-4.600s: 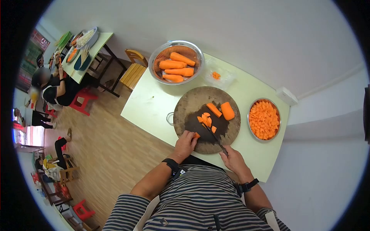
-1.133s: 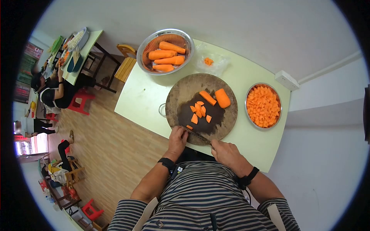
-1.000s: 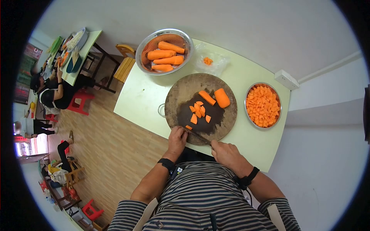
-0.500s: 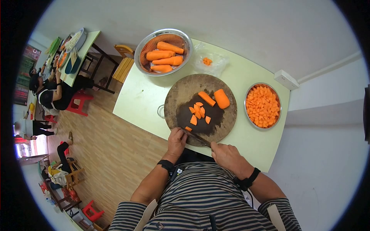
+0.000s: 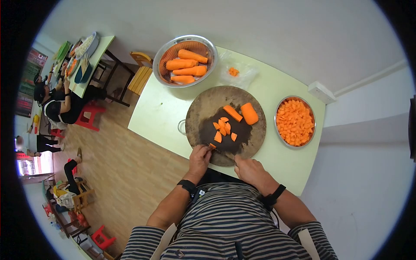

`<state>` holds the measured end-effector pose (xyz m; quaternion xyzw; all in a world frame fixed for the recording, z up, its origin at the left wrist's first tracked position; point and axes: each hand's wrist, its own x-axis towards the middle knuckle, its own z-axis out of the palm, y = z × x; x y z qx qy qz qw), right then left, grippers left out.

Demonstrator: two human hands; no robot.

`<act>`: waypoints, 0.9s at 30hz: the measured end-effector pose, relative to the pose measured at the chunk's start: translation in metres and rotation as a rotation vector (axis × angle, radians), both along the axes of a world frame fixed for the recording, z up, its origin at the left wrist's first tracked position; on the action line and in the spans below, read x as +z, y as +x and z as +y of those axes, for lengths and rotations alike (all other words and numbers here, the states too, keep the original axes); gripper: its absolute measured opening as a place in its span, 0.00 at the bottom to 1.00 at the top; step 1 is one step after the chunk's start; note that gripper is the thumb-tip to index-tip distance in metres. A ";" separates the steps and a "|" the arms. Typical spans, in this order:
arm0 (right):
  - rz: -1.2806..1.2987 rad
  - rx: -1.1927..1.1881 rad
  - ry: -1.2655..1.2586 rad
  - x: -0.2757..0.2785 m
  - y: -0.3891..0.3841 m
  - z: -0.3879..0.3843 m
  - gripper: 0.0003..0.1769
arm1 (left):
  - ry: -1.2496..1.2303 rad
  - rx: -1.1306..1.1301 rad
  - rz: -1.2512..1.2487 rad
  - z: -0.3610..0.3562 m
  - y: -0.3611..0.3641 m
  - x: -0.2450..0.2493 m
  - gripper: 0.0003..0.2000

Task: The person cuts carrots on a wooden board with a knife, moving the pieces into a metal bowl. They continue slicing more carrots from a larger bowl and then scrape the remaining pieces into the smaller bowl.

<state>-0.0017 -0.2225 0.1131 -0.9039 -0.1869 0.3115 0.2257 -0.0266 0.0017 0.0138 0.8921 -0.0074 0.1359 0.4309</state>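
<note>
My right hand (image 5: 252, 172) is closed round the handle of a knife (image 5: 224, 154), whose dark blade reaches left over the near edge of a round wooden chopping board (image 5: 197, 102). At the blade's tip, my left hand (image 5: 199, 159) has its fingers pressed together on a small carrot piece (image 5: 212, 146), partly hidden by them. Several cut carrot pieces (image 5: 222, 126) lie loose on the board's dark wet patch. Behind these are a carrot stick (image 5: 232, 113) and a thick carrot chunk (image 5: 249, 113).
A metal bowl (image 5: 158, 73) with whole peeled carrots stands at the back left, beside a plastic bag (image 5: 247, 76) with orange bits. On the right is a bowl of diced carrot (image 5: 295, 121). People sit at another table (image 5: 104, 45) far left; a wooden chair (image 5: 141, 78) stands behind.
The knife has turned a little and its blade now shows less clearly. My right hand has shifted slightly left. The loose carrot pieces keep their places on the board.
</note>
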 end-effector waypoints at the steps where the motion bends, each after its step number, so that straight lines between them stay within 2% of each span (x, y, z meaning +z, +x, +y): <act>1: -0.012 -0.012 0.027 -0.002 0.001 -0.002 0.12 | 0.006 -0.004 0.011 0.000 0.000 0.001 0.07; 9: -0.009 -0.065 0.037 0.009 -0.010 -0.014 0.11 | -0.016 0.051 0.070 -0.001 -0.006 -0.010 0.07; 12: -0.011 -0.075 0.034 0.012 -0.010 -0.015 0.11 | -0.131 0.092 0.053 -0.004 -0.007 -0.006 0.08; 15: -0.019 -0.088 0.013 0.013 -0.012 -0.018 0.12 | -0.127 0.105 0.148 -0.006 -0.006 0.004 0.08; 17: -0.023 -0.088 0.001 0.013 -0.011 -0.020 0.11 | 0.025 0.079 0.027 -0.009 0.001 0.007 0.08; 20: -0.005 -0.074 -0.024 0.012 -0.014 -0.021 0.11 | 0.132 -0.041 0.080 -0.006 0.008 0.014 0.10; 24: 0.042 -0.072 -0.015 0.012 -0.019 -0.023 0.12 | 0.172 -0.105 0.063 0.000 0.014 -0.001 0.13; 26: 0.068 -0.081 0.000 0.013 -0.020 -0.024 0.12 | 0.021 0.045 0.110 -0.002 0.015 -0.002 0.10; 27: 0.085 -0.090 0.004 0.014 -0.020 -0.024 0.12 | 0.021 0.043 0.110 -0.002 0.015 -0.001 0.10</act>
